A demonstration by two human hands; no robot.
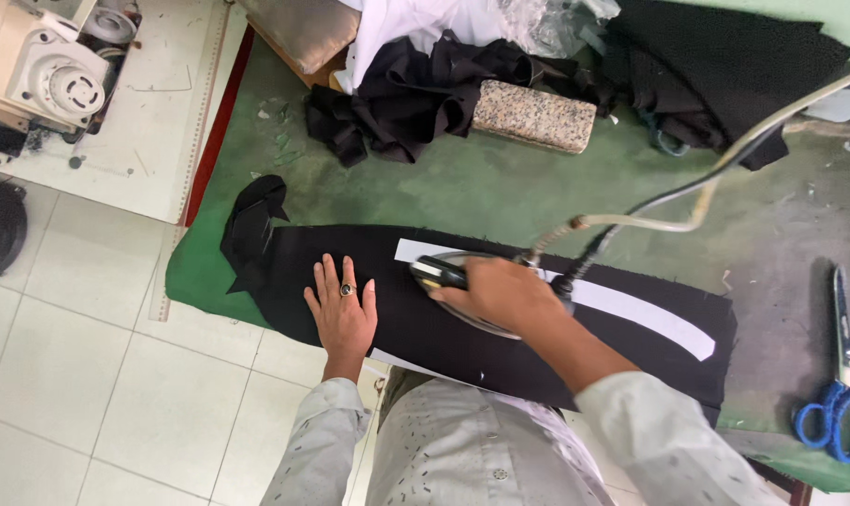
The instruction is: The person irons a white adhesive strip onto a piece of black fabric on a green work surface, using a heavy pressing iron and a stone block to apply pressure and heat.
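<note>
The right hand (500, 292) is gripping the metal steam iron (448, 277) on the long white curved strip (631, 314), which is running rightward, while the left hand (342, 314), open and flat, is pressing the black cloth (415, 328) just left.

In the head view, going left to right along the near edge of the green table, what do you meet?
Folded tip of the black fabric → left hand flat on the fabric → iron under the right hand → curved white strip → blue-handled scissors.
</note>
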